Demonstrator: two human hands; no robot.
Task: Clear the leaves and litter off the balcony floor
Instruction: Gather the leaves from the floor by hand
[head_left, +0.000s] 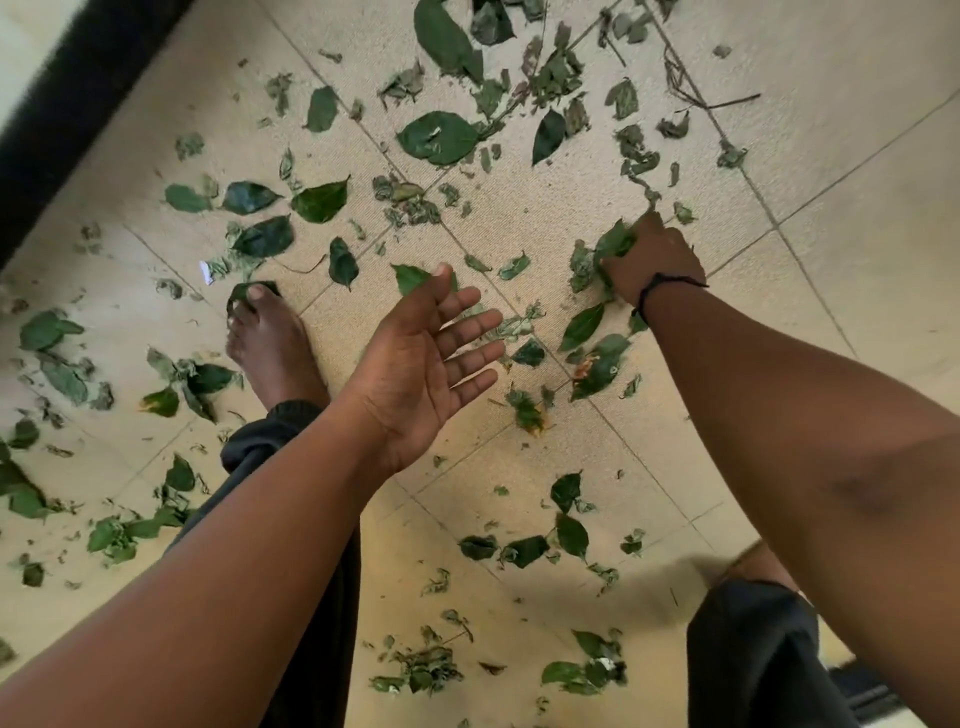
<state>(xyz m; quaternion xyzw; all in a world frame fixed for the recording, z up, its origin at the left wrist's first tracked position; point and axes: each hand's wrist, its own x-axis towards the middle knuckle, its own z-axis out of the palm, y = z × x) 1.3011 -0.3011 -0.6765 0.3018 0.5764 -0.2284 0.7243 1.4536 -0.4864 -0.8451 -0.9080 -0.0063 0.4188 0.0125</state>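
**Operator:** Head view status, please. What are the hands doing?

**Technician:** Right hand (652, 262) is down at the balcony floor (857, 171), fingers clenched around a bunch of leaves (613, 247) right of centre. Left hand (426, 364) hovers above the tiles, palm up, fingers spread and relaxed, holding nothing. Scattered leaves (439, 136) and crumbled scraps cover the floor on every side, near and far; a thin twig (727, 101) lies at far right, and a small white scrap (206, 271) sits at left.

**Operator:** Hazards from this position?

**Technician:** Three, by my judgement.
1. The grasped bunch is loose and partly sticking out of the fist. Lifting it quickly would likely shed fragments onto the tiles.
2. A bare foot (272, 343) stands on the floor at left with one leaf under its toes. Stepping about may crush dry leaves into finer litter, which is harder to pick up by hand, and a leaf underfoot could slip.
3. Twig ends could prick an unprotected palm or sole.

**Operator:** Is a collecting container available?

**Technician:** None is visible. Transfer to the free left palm appears probable, but that palm will hold little.

**Operator:** Any brands, labels or writing?

**Technician:** None legible. The white scrap is too small to read.
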